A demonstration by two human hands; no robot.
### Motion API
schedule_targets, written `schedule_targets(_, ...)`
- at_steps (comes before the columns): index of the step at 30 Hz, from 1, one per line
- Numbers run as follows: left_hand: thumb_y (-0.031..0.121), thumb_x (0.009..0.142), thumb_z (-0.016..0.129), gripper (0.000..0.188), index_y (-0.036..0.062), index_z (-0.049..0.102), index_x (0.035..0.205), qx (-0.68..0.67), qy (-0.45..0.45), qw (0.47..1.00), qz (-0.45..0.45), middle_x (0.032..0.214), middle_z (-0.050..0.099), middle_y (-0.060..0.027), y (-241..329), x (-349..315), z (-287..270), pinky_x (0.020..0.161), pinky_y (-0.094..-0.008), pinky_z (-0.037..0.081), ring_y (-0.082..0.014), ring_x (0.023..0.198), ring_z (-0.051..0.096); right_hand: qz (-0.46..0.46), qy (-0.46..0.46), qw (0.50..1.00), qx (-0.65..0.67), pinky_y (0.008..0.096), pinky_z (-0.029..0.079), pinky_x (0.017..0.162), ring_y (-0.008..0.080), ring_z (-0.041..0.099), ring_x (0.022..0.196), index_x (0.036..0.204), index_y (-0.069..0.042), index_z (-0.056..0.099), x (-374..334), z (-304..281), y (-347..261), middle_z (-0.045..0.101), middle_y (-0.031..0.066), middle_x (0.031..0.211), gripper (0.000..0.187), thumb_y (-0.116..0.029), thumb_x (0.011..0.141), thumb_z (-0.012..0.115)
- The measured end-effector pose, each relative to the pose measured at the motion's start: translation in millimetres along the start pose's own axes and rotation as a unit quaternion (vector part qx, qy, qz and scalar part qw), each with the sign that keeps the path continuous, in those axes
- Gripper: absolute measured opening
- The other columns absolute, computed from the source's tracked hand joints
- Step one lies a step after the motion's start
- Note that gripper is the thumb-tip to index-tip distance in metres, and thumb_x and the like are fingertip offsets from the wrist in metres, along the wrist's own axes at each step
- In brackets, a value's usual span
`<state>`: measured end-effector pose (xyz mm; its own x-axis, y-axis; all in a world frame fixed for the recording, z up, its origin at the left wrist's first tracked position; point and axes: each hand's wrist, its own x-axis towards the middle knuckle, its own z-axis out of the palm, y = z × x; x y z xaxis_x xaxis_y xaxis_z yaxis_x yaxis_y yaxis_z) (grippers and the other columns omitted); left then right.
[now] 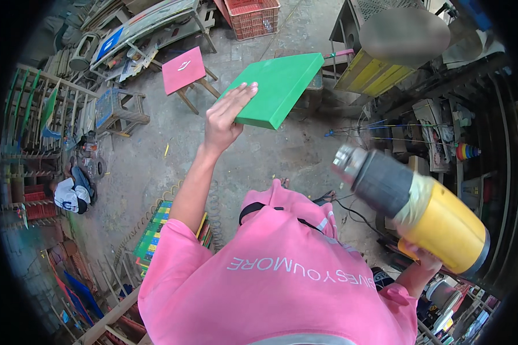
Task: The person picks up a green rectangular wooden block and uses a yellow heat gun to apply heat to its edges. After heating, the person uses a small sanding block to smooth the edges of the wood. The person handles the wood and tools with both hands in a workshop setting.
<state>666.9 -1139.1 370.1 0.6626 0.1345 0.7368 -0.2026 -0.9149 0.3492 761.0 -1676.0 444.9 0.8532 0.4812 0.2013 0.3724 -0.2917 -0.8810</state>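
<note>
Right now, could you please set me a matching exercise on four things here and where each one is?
1. green board
2. crate
3. heat gun
4. pink stool

A. in the right hand
B. left of the green board
C. at the picture's top edge
D. in the left hand

Pairs: 1-D, 2-C, 3-A, 4-B

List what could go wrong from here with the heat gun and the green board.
If hot, the heat gun in the right hand might scorch the green board or burn the left hand. The board, gripped near one edge, could tip or slip. The black cord might snag a foot.
</note>
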Motion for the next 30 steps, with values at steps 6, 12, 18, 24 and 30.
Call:
schedule_targets(6, -0.014, 0.066, 0.062, 0.062, 0.0021, 0.065, 0.125, 0.009, -0.010, 1.000, 0.012, 0.126, 0.068, -0.0128, -6, 3, -2, 0.102, -0.0435, 0.052, -0.0330, 0.119, 0.064, 0.003, 0.003, 1.000, 0.000, 0.0369, 0.049, 0.090, 0.0220, 0.061, 0.106, 0.129, -0.004, 0.059, 0, 0, 0, 0.065, 0.0105, 0.117, 0.057, -0.009, 0.078, 0.083)
schedule_targets(12, -0.014, 0.064, 0.062, 0.063, 0.0021, 0.065, 0.125, 0.005, -0.009, 1.000, 0.011, 0.126, 0.068, -0.0128, -9, 1, 0, 0.102, -0.0435, 0.052, -0.0331, 0.119, 0.064, 0.005, 0.000, 1.000, -0.002, 0.0366, 0.049, 0.090, 0.0219, 0.062, 0.105, 0.128, -0.004, 0.059, 1, 0, 1, 0.065, 0.0104, 0.116, 0.056, -0.009, 0.078, 0.083)
schedule_targets(18, -0.014, 0.065, 0.062, 0.062, 0.0019, 0.065, 0.126, 0.013, -0.010, 1.000, -0.003, 0.126, 0.068, -0.0129, -10, -1, 1, 0.101, -0.0433, 0.052, -0.0328, 0.119, 0.064, 0.002, 0.003, 1.000, -0.006, 0.0364, 0.049, 0.089, 0.0217, 0.062, 0.104, 0.128, -0.004, 0.059, -3, -3, 0, 0.066, 0.0104, 0.115, 0.055, -0.008, 0.078, 0.083)
schedule_targets(24, -0.014, 0.066, 0.063, 0.062, 0.0034, 0.065, 0.126, 0.014, 0.002, 1.000, -0.027, 0.125, 0.068, -0.0129, -9, -4, 6, 0.101, -0.0425, 0.053, -0.0334, 0.116, 0.065, 0.001, 0.007, 1.000, -0.009, 0.0361, 0.049, 0.088, 0.0215, 0.062, 0.102, 0.127, -0.004, 0.060, -7, -3, 0, 0.066, 0.0103, 0.114, 0.054, -0.008, 0.078, 0.083)
schedule_targets(30, -0.015, 0.068, 0.063, 0.061, 0.0043, 0.065, 0.126, 0.025, 0.000, 0.997, -0.074, 0.124, 0.068, -0.0132, -9, -11, 11, 0.099, -0.0428, 0.054, -0.0342, 0.115, 0.065, 0.003, 0.009, 1.000, -0.010, 0.0358, 0.050, 0.087, 0.0213, 0.062, 0.101, 0.127, -0.004, 0.060, -10, -1, 1, 0.066, 0.0102, 0.113, 0.053, -0.007, 0.079, 0.082)
